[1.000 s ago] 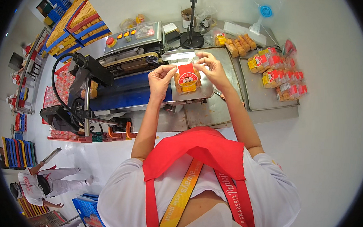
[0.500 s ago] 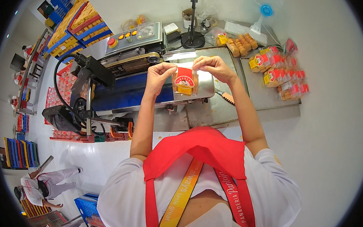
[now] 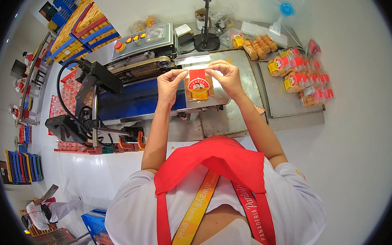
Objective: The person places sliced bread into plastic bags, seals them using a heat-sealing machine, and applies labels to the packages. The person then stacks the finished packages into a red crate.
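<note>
A clear packet of golden-brown baked goods (image 3: 191,89) with a red and yellow label hangs upright between my hands, above the metal end of a blue conveyor belt (image 3: 135,96). My left hand (image 3: 166,84) is closed, thumb and fingers pinching the packet's upper left corner. At the upper right corner, my right hand (image 3: 227,78) pinches the bag's top edge in the same way. Beyond the right hand lies a steel tray (image 3: 248,76) with crumbs on it. Beside my right forearm shows the orange tip of a tool (image 3: 259,110); the rest is hidden.
Several filled packets (image 3: 298,81) lie on a tray at the right, near bagged rolls (image 3: 260,47). A control panel (image 3: 147,38) with buttons stands behind the belt. A black device on a stand (image 3: 98,76) rises at the left. A co-worker (image 3: 45,212) is at lower left.
Both hands and the packet have shifted slightly to the left. My right forearm now covers most of the orange tool. The co-worker at lower left has moved lower in view.
</note>
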Available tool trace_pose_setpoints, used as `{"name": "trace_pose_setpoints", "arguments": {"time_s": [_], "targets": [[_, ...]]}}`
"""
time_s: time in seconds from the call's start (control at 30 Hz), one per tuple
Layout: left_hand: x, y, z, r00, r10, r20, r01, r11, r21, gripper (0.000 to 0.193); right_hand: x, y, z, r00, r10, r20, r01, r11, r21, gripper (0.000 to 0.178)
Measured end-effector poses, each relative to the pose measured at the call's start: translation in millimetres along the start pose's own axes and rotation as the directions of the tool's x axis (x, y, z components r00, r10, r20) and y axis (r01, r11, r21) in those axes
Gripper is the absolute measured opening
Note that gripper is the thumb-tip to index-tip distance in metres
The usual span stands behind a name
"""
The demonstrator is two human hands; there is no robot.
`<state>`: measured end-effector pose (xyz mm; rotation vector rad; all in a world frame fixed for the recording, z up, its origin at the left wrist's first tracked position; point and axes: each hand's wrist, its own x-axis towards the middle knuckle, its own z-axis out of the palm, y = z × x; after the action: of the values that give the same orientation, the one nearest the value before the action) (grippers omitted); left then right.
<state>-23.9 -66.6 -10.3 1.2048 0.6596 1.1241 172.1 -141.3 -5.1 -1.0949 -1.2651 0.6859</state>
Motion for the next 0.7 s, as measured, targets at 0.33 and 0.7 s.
{"name": "trace_pose_setpoints", "arguments": {"time_s": [0.33,0.7], "targets": [[-18,13,1,0.998,0.054,-0.014,-0.053,0.997,0.059,0.009,-12,-7,10,0.988,0.083,-0.129,-0.069,0.992,0.109,0.006],[95,-29,-5,0.96,0.252,0.122,-0.183,0.239,0.954,0.019,85,80,10,0.974,0.154,-0.167,-0.215,0.86,-0.463,0.016]]}}
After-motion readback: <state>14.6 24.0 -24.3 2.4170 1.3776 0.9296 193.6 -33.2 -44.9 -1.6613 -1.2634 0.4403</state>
